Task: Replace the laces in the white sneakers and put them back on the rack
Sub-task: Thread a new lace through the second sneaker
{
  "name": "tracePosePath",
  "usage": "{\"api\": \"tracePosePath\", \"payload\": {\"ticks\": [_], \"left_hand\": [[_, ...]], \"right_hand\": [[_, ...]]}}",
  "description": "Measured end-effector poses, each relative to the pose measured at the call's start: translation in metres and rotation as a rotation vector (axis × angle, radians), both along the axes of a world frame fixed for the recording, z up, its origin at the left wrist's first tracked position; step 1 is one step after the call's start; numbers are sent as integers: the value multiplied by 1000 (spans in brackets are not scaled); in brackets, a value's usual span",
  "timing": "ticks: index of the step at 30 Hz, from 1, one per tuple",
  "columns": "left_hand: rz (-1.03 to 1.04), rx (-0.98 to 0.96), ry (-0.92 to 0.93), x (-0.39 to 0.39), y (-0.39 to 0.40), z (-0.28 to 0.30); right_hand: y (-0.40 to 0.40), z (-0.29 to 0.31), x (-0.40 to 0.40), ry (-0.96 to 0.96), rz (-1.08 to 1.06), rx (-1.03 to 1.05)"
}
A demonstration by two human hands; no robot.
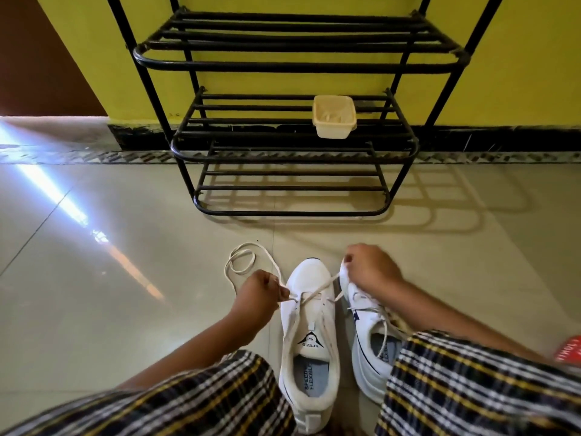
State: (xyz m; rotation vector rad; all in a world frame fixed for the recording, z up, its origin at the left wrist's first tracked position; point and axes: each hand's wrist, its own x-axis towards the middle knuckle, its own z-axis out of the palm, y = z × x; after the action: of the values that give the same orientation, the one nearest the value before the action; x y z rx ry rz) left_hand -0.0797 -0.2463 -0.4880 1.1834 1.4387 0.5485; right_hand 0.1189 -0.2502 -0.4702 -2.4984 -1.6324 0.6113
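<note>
Two white sneakers stand on the floor between my knees. The left sneaker [309,325] has a white lace [320,289] crossing its lowest eyelets. My left hand [259,294] pinches one end of that lace at the shoe's left side. My right hand [369,267] pinches the other end, pulled up and to the right. The right sneaker [372,350] is partly hidden under my right arm and knee and has its own lace. The lace tail [242,261] loops on the floor left of the shoes. The black metal rack [295,152] stands ahead.
A cream plastic tub [334,116] sits on the rack's middle shelf. The other shelves hold nothing. Yellow wall behind the rack, a glossy tiled floor all round, bright glare at the left. A red object [570,350] shows at the right edge.
</note>
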Motion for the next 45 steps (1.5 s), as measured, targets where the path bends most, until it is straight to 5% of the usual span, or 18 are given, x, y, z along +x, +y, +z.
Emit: {"api": "tracePosePath", "payload": {"ticks": [6, 14, 17, 20, 26, 30, 33, 37, 40, 45], "left_hand": [[-54, -28, 63, -5, -5, -14], [-82, -69, 4, -3, -6, -17], [-100, -54, 16, -3, -7, -16], [-107, 40, 77, -5, -5, -11], [19, 152, -95, -3, -5, 10], [160, 205, -208, -4, -5, 23], [332, 268, -458, -7, 2, 47], [401, 544, -600, -20, 13, 96], [258, 486, -377, -22, 9, 92], [-420, 188, 571, -19, -7, 8]], "right_hand": [[28, -42, 62, 112, -391, -63], [45, -55, 76, 262, -605, 53], [51, -41, 55, 540, -531, 267], [41, -20, 24, 835, -291, 175], [-34, -6, -44, 182, 215, -44], [-87, -14, -74, 35, 380, -84], [-94, -20, -70, -12, 354, -63], [-94, -30, -68, -6, 351, -36], [-93, -29, -69, -13, 356, -37], [-90, -29, -73, -77, 460, -52]]}}
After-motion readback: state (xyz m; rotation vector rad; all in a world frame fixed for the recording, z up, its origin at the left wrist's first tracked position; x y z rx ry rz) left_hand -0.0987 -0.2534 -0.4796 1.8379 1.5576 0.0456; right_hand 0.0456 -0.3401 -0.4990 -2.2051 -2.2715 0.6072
